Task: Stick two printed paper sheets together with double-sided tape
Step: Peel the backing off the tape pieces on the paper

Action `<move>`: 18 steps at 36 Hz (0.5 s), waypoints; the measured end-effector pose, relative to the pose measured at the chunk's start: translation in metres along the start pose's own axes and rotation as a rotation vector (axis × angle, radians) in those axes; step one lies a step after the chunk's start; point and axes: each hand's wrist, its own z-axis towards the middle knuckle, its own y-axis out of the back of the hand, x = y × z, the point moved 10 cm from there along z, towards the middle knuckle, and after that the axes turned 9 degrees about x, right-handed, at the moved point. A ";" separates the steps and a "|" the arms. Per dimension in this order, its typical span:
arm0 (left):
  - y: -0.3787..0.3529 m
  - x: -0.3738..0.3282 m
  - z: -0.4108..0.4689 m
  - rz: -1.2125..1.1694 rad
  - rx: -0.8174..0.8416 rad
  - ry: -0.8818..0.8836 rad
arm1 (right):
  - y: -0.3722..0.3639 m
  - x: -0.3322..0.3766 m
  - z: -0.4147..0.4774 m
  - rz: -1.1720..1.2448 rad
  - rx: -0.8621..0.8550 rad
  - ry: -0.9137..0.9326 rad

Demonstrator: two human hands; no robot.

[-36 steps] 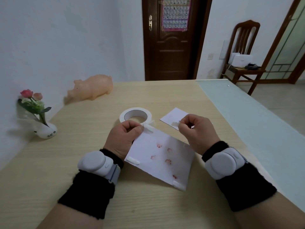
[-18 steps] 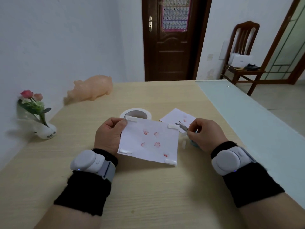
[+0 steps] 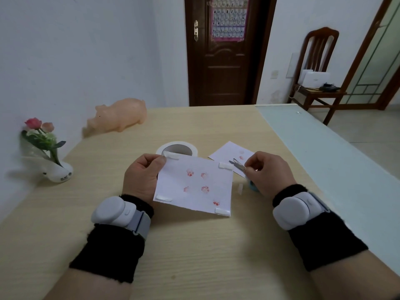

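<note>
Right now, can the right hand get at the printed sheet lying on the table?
Probably yes: the flat sheet lies right beside the right hand, nothing between. But that hand grips small scissors, which it should put down first.

Table [image 3: 194,245] top: pale wood-grain, matt and smooth; paper sheet [image 3: 194,182] at centre: thin white matt paper; scissors [image 3: 237,165] at its two o'clock: bright metal blades; tape roll [image 3: 176,146] at twelve o'clock: white, papery; pig [image 3: 121,114] at ten o'clock: smooth, faintly glossy plastic; wristbands [image 3: 108,254]: black fuzzy cloth.
</note>
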 end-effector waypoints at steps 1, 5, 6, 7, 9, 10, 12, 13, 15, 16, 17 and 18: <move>0.000 0.000 0.000 0.001 0.003 0.001 | 0.000 0.000 0.000 0.000 -0.001 0.000; 0.000 0.000 0.001 -0.015 0.003 -0.002 | -0.003 0.004 0.000 0.037 0.015 -0.004; 0.000 -0.001 0.000 -0.020 -0.001 -0.004 | -0.004 0.006 -0.001 0.075 0.027 -0.007; 0.001 -0.001 0.000 -0.024 -0.008 -0.005 | -0.007 0.008 -0.001 0.137 0.042 -0.010; 0.002 -0.002 -0.001 -0.023 -0.022 -0.001 | -0.013 0.013 -0.003 0.303 0.084 -0.014; 0.003 -0.003 -0.002 -0.026 -0.027 0.001 | -0.016 0.015 -0.004 0.360 0.111 -0.014; 0.004 -0.003 -0.002 -0.035 -0.037 0.005 | -0.023 0.020 -0.007 0.384 0.162 0.002; 0.004 -0.003 -0.002 -0.038 -0.039 0.003 | -0.025 0.023 -0.008 0.375 0.178 0.015; 0.002 -0.004 -0.002 -0.055 -0.033 -0.003 | -0.030 0.023 -0.008 0.373 0.197 0.022; 0.000 -0.004 -0.004 -0.077 -0.025 -0.003 | -0.032 0.022 -0.008 0.385 0.204 0.015; -0.003 -0.003 -0.004 -0.120 -0.012 0.000 | -0.033 0.020 -0.007 0.407 0.209 0.007; -0.007 -0.002 -0.005 -0.197 0.008 0.016 | -0.033 0.018 -0.006 0.443 0.210 -0.002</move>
